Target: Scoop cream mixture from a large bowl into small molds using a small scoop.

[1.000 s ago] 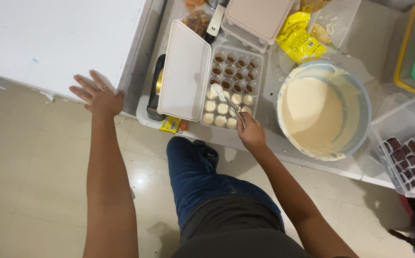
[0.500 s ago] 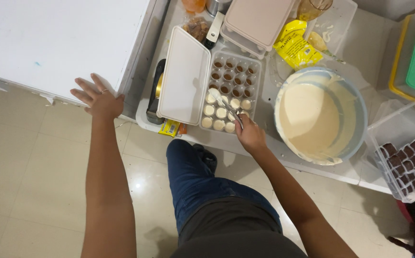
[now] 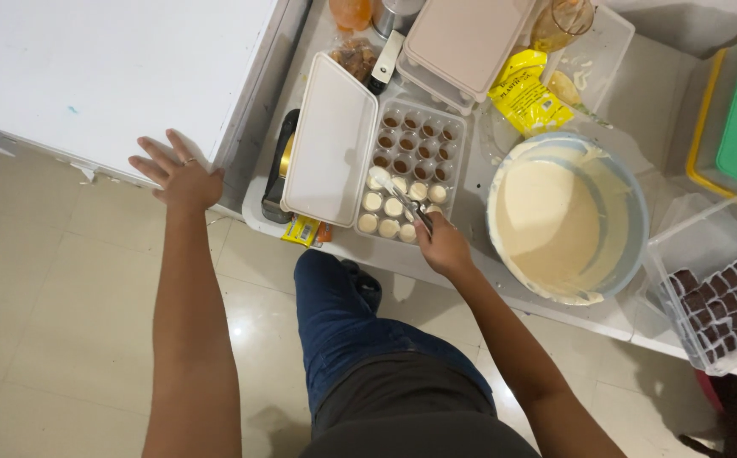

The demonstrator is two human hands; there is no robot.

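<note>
Barely shifted since before, right hand (image 3: 443, 248) grips the spoon (image 3: 408, 206) over the mould tray (image 3: 411, 170), left hand (image 3: 178, 176) open—best tip slowly, filling each cup level.

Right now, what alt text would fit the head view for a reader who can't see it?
Seen from above, a person's right hand holds a spoon over a mould tray, its near cups filled with cream and its far cups dark. The left hand rests spread on a white counter; a bowl of pale batter sits to the right.
</note>
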